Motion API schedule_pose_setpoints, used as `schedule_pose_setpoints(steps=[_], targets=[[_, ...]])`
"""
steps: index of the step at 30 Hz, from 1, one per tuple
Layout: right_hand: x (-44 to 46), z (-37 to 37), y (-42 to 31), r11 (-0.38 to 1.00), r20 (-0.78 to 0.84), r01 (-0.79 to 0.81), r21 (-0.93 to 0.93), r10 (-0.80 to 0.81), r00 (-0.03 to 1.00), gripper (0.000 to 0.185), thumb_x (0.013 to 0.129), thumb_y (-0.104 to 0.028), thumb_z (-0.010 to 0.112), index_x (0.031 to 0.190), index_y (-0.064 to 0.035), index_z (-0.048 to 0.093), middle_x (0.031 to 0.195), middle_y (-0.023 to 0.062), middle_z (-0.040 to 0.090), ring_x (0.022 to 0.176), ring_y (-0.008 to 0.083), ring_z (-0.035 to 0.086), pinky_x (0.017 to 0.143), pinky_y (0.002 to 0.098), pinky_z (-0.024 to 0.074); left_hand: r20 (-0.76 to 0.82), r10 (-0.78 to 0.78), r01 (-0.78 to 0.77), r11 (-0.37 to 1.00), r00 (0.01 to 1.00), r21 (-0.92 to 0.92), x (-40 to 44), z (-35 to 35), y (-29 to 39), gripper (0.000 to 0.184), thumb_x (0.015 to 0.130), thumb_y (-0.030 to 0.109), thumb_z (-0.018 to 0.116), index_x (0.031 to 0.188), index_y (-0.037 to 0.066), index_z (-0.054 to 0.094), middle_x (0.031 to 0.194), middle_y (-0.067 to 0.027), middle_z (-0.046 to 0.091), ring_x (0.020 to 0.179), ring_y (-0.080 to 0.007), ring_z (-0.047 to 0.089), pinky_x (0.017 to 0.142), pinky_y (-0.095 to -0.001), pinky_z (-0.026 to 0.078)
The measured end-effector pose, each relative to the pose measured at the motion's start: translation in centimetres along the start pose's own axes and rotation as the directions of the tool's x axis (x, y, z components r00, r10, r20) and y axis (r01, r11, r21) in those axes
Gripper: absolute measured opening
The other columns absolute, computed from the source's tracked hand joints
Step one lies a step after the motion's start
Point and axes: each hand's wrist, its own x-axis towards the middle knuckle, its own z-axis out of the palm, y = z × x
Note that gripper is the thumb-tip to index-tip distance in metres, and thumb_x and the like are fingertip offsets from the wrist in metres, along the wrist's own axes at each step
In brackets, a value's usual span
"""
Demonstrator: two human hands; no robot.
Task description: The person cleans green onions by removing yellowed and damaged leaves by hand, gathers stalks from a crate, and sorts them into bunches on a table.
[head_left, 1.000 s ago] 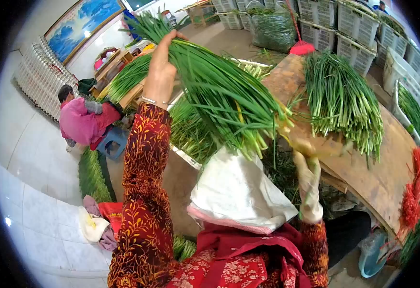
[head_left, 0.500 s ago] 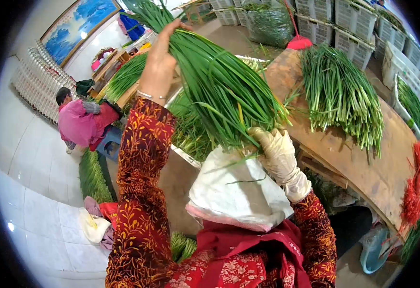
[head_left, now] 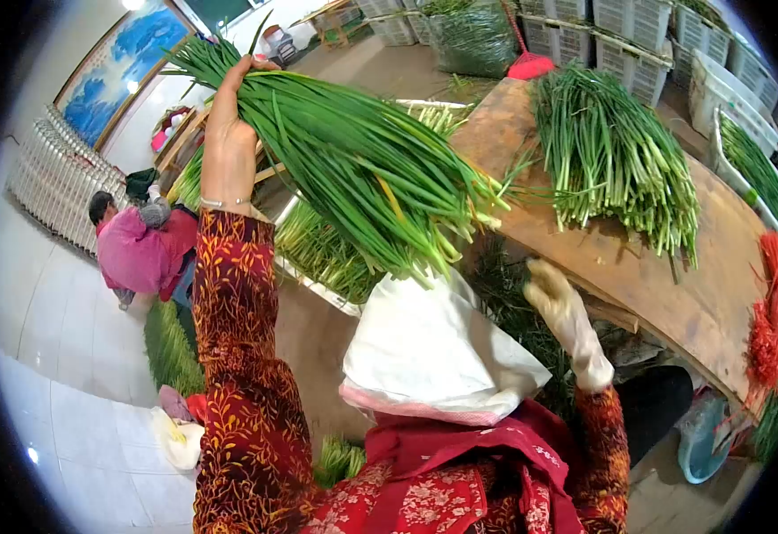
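Note:
My left hand (head_left: 231,133), bare with a bracelet at the wrist, is wrapped round the leafy part of a large bunch of garlic chives (head_left: 353,160). The bunch hangs slantwise in the air, its pale cut ends (head_left: 469,222) toward the right and a few yellowed blades among the green. Apart from the bunch, my right hand (head_left: 556,298) wears a pale glove near the board's front edge. Its fingers are curled and slightly blurred; what they hold, if anything, I cannot make out. A white cloth (head_left: 442,356) covers my lap below the bunch.
A wooden board (head_left: 718,294) bears a pile of garlic chives (head_left: 616,160) and red ties (head_left: 768,311). Loose greens fill a crate (head_left: 318,249) behind the bunch. Stacked crates (head_left: 629,67) stand at the back; a person in pink (head_left: 144,245) sits at left. A blue basin (head_left: 703,449) is low right.
My left hand has carried the bunch leftward and slightly down. My right hand has left the bunch's cut ends and moved right and down. The view has shifted a little.

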Motion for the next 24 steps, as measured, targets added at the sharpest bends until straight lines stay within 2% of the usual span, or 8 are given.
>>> schedule_pose_setpoints(steps=[1, 4, 7, 9, 15, 18, 21, 24], targets=[[1.8, 0.8, -2.6, 0.963, -0.055, 0.125, 0.239, -0.115, 0.992, 0.057, 0.079, -0.035, 0.058, 0.121, -0.0009, 0.043, 0.118, 0.0182, 0.048, 0.106, 0.0242, 0.049, 0.090, 0.0311, 0.0383, 0.006, 0.002, -0.002, 1.000, 1.000, -0.014, -0.3, 0.6, -0.2, 0.011, 0.079, 0.013, 0.058, 0.080, 0.002, 0.055, 0.077, -0.0102, 0.060, 0.069, -0.0210, 0.060, 0.063, -0.0346, 0.052], [6.0, 2.7, -6.4, 0.952, -0.063, 0.165, 0.256, -0.154, 0.986, 0.050, 0.080, -0.033, 0.060, 0.117, -0.0007, 0.048, 0.108, 0.0137, 0.054, 0.096, 0.0176, 0.053, 0.084, 0.0275, 0.0411, 0.061, -0.001, 0.000, 1.000, 0.998, 0.017, -0.9, 1.5, -0.1, 0.011, 0.077, 0.012, 0.061, 0.079, 0.003, 0.055, 0.077, -0.0092, 0.059, 0.071, -0.0201, 0.059, 0.065, -0.0329, 0.051], [7.8, 3.7, -6.4, 0.875, 0.115, -0.117, 0.470, 0.071, 0.991, 0.054, 0.082, -0.038, 0.057, 0.119, -0.0002, 0.047, 0.111, 0.0036, 0.052, 0.105, 0.0122, 0.045, 0.092, 0.0267, 0.0322, 0.058, 0.104, -0.106, 0.994, 0.993, 0.035, -4.4, 4.6, -0.5, 0.012, 0.077, 0.012, 0.062, 0.081, 0.003, 0.055, 0.080, -0.0075, 0.059, 0.075, -0.0181, 0.058, 0.069, -0.0309, 0.049], [7.8, 4.1, -6.3, 0.830, 0.061, 0.027, 0.557, -0.073, 0.995, 0.045, 0.079, -0.030, 0.064, 0.114, -0.0026, 0.052, 0.090, 0.0000, 0.059, 0.079, 0.0051, 0.053, 0.070, 0.0186, 0.0411, 0.084, 0.163, -0.169, 0.983, 0.983, 0.075, -5.7, 5.6, -0.8, 0.013, 0.077, 0.012, 0.062, 0.083, 0.003, 0.055, 0.081, -0.0066, 0.058, 0.076, -0.0163, 0.057, 0.070, -0.0295, 0.048], [7.0, 3.2, -5.5, 0.847, -0.045, 0.046, 0.530, -0.027, 0.999, 0.041, 0.082, -0.029, 0.060, 0.111, 0.0001, 0.053, 0.080, -0.0020, 0.055, 0.067, 0.0068, 0.047, 0.062, 0.0194, 0.0368, 0.184, 0.242, -0.279, 0.937, 0.953, 0.210, -6.3, 6.1, -2.6, 0.016, 0.081, 0.015, 0.058, 0.090, 0.003, 0.054, 0.083, -0.0048, 0.057, 0.081, -0.0145, 0.057, 0.071, -0.0273, 0.048], [6.4, 1.8, -6.8, 0.851, 0.028, -0.048, 0.523, 0.039, 0.999, 0.039, 0.084, -0.025, 0.057, 0.114, -0.0001, 0.052, 0.079, -0.0010, 0.056, 0.061, 0.0081, 0.048, 0.056, 0.0204, 0.0369, 0.198, 0.303, -0.348, 0.902, 0.932, 0.257, -5.9, 5.8, -3.3, 0.018, 0.083, 0.018, 0.056, 0.093, 0.002, 0.054, 0.084, -0.0049, 0.058, 0.080, -0.0144, 0.058, 0.068, -0.0276, 0.050], [6.6, 2.0, -7.9, 0.809, 0.228, -0.066, 0.585, -0.085, 0.970, 0.039, 0.084, -0.025, 0.057, 0.114, -0.0012, 0.051, 0.082, -0.0020, 0.057, 0.065, 0.0073, 0.050, 0.057, 0.0198, 0.0389, 0.135, 0.249, -0.278, 0.920, 0.959, 0.275, -5.3, 5.1, -3.3, 0.018, 0.083, 0.018, 0.055, 0.093, 0.003, 0.054, 0.085, -0.0043, 0.058, 0.081, -0.0145, 0.058, 0.068, -0.0277, 0.050], [6.4, 1.9, -8.6, 0.764, 0.280, -0.084, 0.640, -0.130, 0.951, 0.039, 0.082, -0.024, 0.059, 0.115, -0.0039, 0.052, 0.099, -0.0003, 0.058, 0.085, 0.0074, 0.052, 0.073, 0.0206, 0.0412, 0.150, 0.227, -0.256, 0.941, 0.962, 0.219, -5.2, 5.1, -3.2, 0.017, 0.084, 0.018, 0.055, 0.092, 0.003, 0.054, 0.085, -0.0041, 0.058, 0.080, -0.0146, 0.057, 0.068, -0.0277, 0.050]])
